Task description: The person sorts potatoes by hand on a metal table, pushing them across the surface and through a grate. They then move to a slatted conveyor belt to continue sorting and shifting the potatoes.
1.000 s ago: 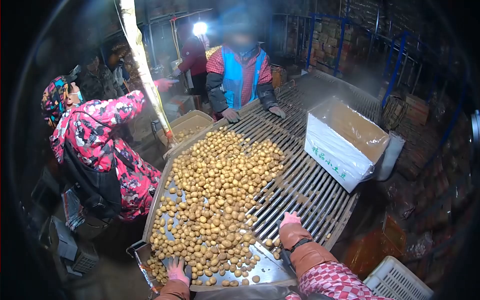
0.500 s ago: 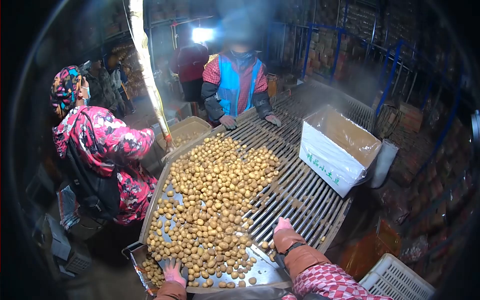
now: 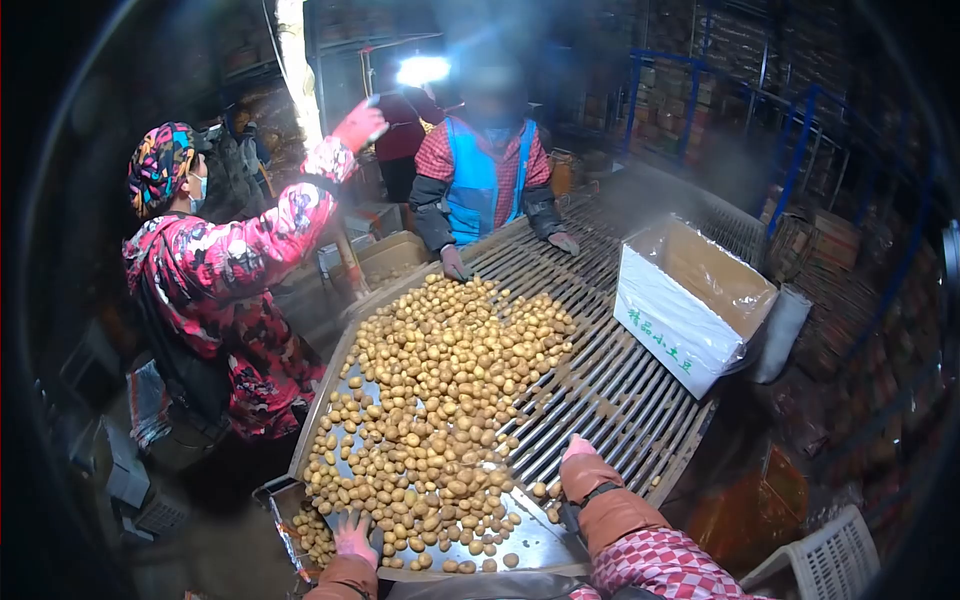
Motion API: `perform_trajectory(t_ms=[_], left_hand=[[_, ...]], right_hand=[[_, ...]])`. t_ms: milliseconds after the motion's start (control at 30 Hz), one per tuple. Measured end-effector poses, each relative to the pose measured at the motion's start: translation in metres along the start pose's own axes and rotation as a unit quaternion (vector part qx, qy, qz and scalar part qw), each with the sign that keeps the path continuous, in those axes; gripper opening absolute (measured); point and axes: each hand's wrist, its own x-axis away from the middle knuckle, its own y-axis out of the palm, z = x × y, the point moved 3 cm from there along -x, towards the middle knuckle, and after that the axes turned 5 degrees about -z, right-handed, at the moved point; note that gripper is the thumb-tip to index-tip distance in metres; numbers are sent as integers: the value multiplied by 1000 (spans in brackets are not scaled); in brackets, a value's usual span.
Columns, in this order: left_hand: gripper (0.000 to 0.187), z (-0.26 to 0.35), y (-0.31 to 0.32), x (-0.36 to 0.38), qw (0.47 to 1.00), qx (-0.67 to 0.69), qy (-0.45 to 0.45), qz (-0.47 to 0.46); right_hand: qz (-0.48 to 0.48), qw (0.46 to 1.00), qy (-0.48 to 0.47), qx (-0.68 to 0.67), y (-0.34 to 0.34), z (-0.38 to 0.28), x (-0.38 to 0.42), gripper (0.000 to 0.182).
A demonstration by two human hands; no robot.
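Observation:
Many small potatoes [image 3: 430, 400] are heaped on a metal sorting table [image 3: 540, 545], thickest toward its far left part. My left hand [image 3: 355, 538], in a pink glove, lies at the near left corner with its fingers spread, touching or right beside the nearest potatoes. A box of potatoes [image 3: 310, 535] sits just left of it. My right hand [image 3: 577, 450], also pink-gloved, is at the near edge of the metal bars [image 3: 600, 400]. Its fingers are mostly hidden, and a few loose potatoes lie just left of its wrist.
A white carton [image 3: 665, 330] with a plastic liner stands on the bars at right. Across the table a person in a blue vest [image 3: 480, 180] has both hands on it. Another person in a pink patterned jacket [image 3: 230, 260] stands left. A white crate [image 3: 830, 560] is at lower right.
The person at left has raised a gloved arm beside the pole. The vested person's hand has shifted to the heap's far edge. My view has moved slightly; my hands stay in place.

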Motion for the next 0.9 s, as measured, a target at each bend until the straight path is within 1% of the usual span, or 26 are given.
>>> perform_trajectory(t_ms=[33,100,133,167,233,267,300,333,367,400,467,500,567,633,667,700,733,767,800,833,867,900], left_hand=[[49,1,-1,-1,1000,-2,-5,-1],[50,0,1,-1,999,-1,-29,-21],[52,-3,5,-4,998,-22,-30,-44],[54,-8,6,-2,996,-43,-37,-71],[55,6,-6,0,996,-37,-50,-64],[60,3,-3,1,994,-33,-59,-87],[66,2,-3,-2,992,-28,-63,-108],[70,9,-14,-3,986,-55,-64,-146],[70,11,-17,-3,985,-53,-71,-150],[72,13,-18,-3,984,-51,-74,-154],[78,17,-23,-4,979,-61,-86,-174],[78,12,-15,-5,978,-60,-90,-178],[82,-3,6,-1,997,-4,-40,-59],[78,-9,13,-4,981,-57,-113,-147],[75,-9,13,-2,982,-54,-113,-140],[68,1,3,-3,987,-41,-106,-112],[64,1,4,-4,991,-43,-84,-95],[61,-1,5,-3,995,-44,-63,-69],[61,0,4,-4,994,-40,-63,-85],[56,5,-4,-6,996,-45,-35,-62],[51,7,-7,-6,998,-50,-7,-35],[51,5,-4,-6,998,-46,-10,-42]], right_hand=[[9,1000,8,-28,7,3,1,36],[-4,1000,2,5,28,4,0,38],[16,999,-13,27,42,4,3,36],[14,998,-41,44,38,-2,26,35],[-16,996,-61,65,51,-8,41,36],[-31,996,-67,44,55,-13,54,36],[-38,997,-64,26,73,-9,50,38],[-67,994,-67,50,78,-16,60,38],[-94,990,-69,73,84,-23,72,39],[-67,992,-83,69,95,-26,85,40],[-59,991,-96,72,102,-29,95,40],[-62,991,-95,65,90,-38,107,40],[-58,990,-96,84,105,-34,93,38],[-62,986,-133,77,126,-26,79,41],[-96,986,-102,85,108,-40,97,41],[-117,984,-96,91,112,-37,90,40],[-80,984,-127,96,95,-45,104,38],[-104,983,-134,77,104,-37,90,40],[-112,973,-180,90,115,-20,72,66],[-129,962,-214,106,102,-18,73,65],[-252,950,-183,-17,99,-13,60,60],[-364,909,-147,-140,93,-9,44,56]])
